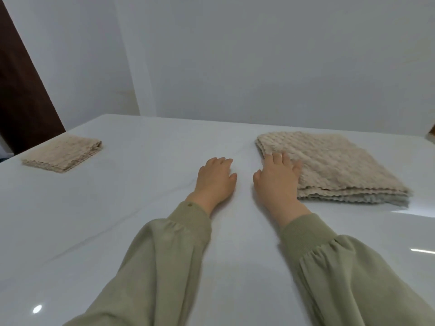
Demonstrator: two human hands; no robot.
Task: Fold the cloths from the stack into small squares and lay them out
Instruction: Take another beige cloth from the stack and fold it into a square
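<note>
A stack of beige textured cloths (339, 165) lies flat at the right of the white table (117, 208). My right hand (276, 182) rests palm down on the stack's near left corner, fingers spread over the top cloth, gripping nothing. My left hand (215, 181) lies flat on the bare table just left of it, apart from the stack, fingers loosely together. One folded beige cloth (64, 152), a small square, sits at the far left of the table.
Pale walls rise directly behind the table's far edge. A dark brown panel (21, 90) stands at the far left beyond the table's corner. Green sleeves cover both forearms.
</note>
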